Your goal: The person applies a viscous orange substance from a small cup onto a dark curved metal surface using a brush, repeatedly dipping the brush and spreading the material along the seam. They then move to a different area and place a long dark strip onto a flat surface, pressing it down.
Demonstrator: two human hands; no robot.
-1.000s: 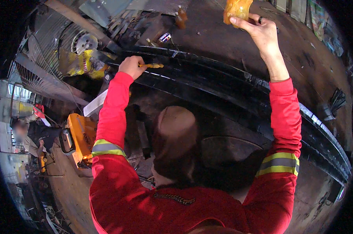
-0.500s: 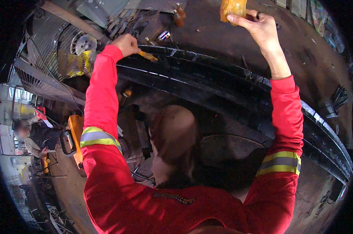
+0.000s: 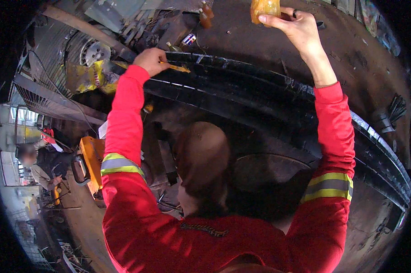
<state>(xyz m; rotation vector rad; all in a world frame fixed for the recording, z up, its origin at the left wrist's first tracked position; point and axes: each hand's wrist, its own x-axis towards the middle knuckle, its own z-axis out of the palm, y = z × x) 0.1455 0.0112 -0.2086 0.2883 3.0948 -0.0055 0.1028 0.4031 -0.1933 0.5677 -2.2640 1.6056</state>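
**Brush back on the tyre, jar held high**

A huge black tyre (image 3: 278, 98) fills the middle of the view, its ribbed tread curving from upper left down to the right edge, glossy in patches where it looks wet. The person in a red jacket with reflective bands leans in over it, both arms stretched up and forward.

Off to the left sits a yellow machine (image 3: 91, 160) on the dirt floor, and further left another person crouches over their own work, well apart from this one. Beyond the tyre lie crumpled yellow wrapping (image 3: 89, 77) and a wheel rim (image 3: 95, 52) among scrap.

The right hand (image 3: 296, 27) is raised well above the tread, fingers wrapped around a yellow-orange jar (image 3: 265, 8) at the top edge of the frame — much where it was a second ago.

The left hand (image 3: 150, 60) is the one that has moved. Half a second back it had lifted up and away toward the clutter; now it is down again at the tyre's upper rib, clenched around a small yellow-handled brush (image 3: 178, 68) whose tip lies on the rubber. To my eye that reads as a fresh stroke beginning a little further left along the tread — the coating creeping around the tyre bit by bit.
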